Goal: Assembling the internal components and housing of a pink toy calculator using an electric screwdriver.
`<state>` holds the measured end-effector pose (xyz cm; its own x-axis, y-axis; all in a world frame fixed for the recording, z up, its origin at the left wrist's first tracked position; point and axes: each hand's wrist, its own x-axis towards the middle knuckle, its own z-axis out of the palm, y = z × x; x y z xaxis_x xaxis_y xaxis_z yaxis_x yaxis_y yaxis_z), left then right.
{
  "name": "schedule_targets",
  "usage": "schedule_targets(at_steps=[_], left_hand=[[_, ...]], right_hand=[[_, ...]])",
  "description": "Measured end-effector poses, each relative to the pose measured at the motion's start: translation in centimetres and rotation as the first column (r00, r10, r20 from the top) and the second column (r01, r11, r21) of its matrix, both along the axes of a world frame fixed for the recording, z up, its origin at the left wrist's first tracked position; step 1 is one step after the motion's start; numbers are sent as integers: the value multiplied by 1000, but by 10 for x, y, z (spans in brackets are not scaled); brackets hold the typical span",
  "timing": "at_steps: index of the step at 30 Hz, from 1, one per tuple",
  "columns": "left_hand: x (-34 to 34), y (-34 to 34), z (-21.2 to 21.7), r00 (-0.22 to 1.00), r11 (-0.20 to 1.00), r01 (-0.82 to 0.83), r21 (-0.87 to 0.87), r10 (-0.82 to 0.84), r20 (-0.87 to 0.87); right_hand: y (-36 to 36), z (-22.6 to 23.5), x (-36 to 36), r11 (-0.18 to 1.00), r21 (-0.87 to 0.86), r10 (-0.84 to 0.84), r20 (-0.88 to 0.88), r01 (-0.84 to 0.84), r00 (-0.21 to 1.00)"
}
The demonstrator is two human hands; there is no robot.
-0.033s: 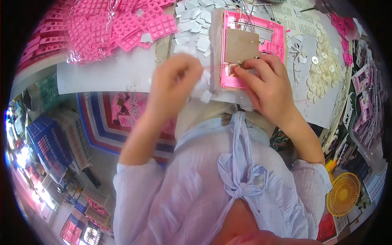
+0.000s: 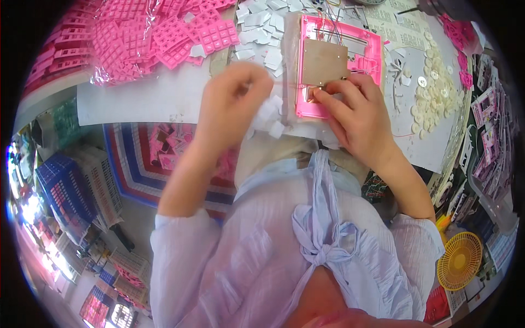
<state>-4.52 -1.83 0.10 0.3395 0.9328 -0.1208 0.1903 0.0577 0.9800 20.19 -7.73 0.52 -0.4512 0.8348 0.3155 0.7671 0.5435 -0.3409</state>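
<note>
A pink plastic housing lies face down on the table, its inside showing a brown circuit board and thin coloured wires. My right hand reaches over the housing's lower right edge. Its thumb and forefinger pinch close to a small coppery part below the board; what they grip is hidden. Left of the housing, my left hand is raised with curled fingers, thumb and forefinger together. Motion smears it, and anything in the pinch is too small to name.
White paper pieces lie left of the housing. Pink keypads are heaped at the far left. Cream round discs spread on the right. A striped bag holding pink parts sits below the table; a yellow basket stands lower right.
My left hand has shifted very slightly upward. My right hand and the housing stay almost where they were.
</note>
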Motion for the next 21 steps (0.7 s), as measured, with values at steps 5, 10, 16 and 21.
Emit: schedule_targets(at_steps=[5, 10, 16, 21], left_hand=[[37, 42, 20, 995, 989, 90, -114, -86, 42], [49, 40, 8, 932, 909, 220, -355, -88, 353], [42, 20, 5, 927, 957, 141, -254, -37, 374], [38, 15, 11, 938, 965, 133, -228, -49, 342]], right_hand=[[-15, 4, -14, 991, -52, -115, 142, 124, 983], [-9, 18, -14, 982, -179, -28, 218, 68, 976], [3, 24, -1, 967, -253, 83, 142, -44, 986], [14, 22, 3, 962, -242, 179, 214, -125, 960]])
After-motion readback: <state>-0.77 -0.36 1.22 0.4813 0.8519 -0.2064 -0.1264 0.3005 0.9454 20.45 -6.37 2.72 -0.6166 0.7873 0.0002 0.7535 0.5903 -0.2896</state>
